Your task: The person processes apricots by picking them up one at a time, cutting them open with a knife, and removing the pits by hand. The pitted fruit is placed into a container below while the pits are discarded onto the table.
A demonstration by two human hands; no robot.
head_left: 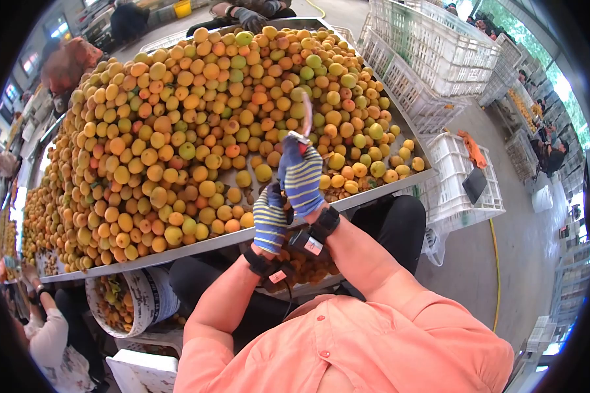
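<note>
My right hand (301, 175), in a blue-and-yellow striped glove, is closed around a small tool with a curved blade (307, 118), probably a hooked knife. Its blade points up over the fruit, and a bit of red shows by the metal collar. My left hand (270, 219), gloved alike, is closed just below and beside the right one. Whatever it may grip is hidden by the dark glove fingers. Both hands are above the near edge of a metal table (380, 190) heaped with apricots (157, 141), yellow, orange and some greenish.
Below the table edge, more apricots lie between my knees. A white bucket (152, 298) with fruit stands at the left. White plastic crates (432, 49) are stacked at the right, one bearing an orange cloth (472, 149). Co-workers sit across and at the left; a gloved hand (249, 18) rests opposite.
</note>
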